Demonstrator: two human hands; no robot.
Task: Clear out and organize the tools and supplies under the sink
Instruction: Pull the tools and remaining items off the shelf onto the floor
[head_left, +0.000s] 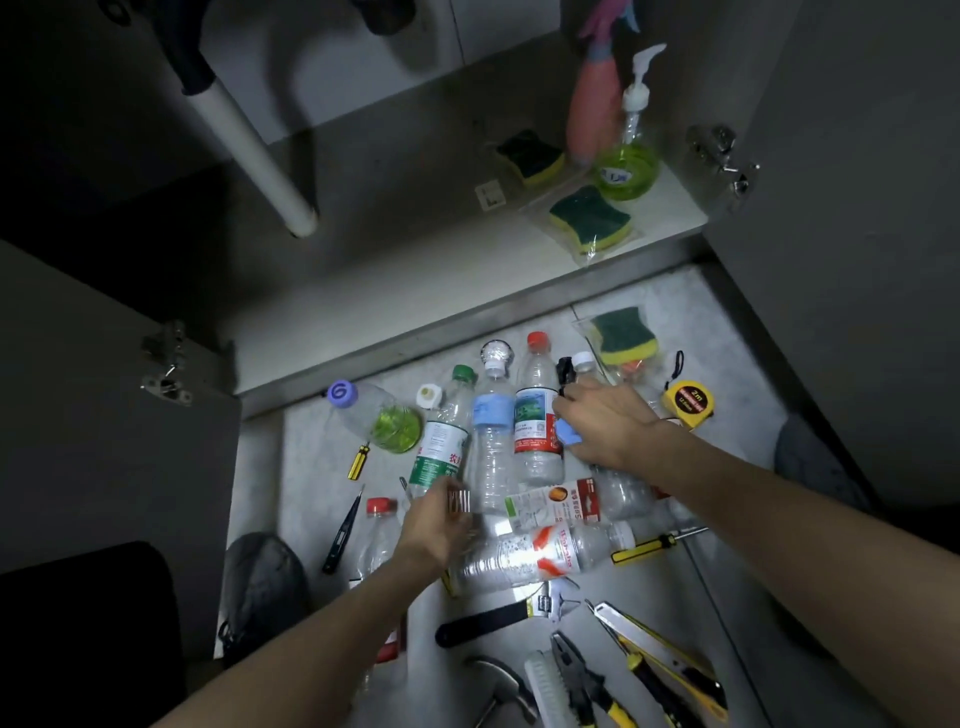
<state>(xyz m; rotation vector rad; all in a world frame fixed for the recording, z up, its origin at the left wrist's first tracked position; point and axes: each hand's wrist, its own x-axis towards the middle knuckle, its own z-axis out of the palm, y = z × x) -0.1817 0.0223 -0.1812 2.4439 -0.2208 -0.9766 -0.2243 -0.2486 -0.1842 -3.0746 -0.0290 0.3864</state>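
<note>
Several plastic bottles lie on the floor in front of the open sink cabinet. My right hand grips a clear bottle across its blue label, its white cap pointing toward the cabinet. My left hand is curled at the base of the green-label bottle and pinches a small ridged clear object; what that object is cannot be told. Between my hands lie a blue-label bottle and a red-cap bottle. Another clear bottle lies crosswise below them.
Inside the cabinet stand a pink spray bottle, a green soap pump and two sponges, beside a white drain pipe. A tape measure, screwdrivers, a wrench, pliers, a utility knife and a hammer lie on the floor.
</note>
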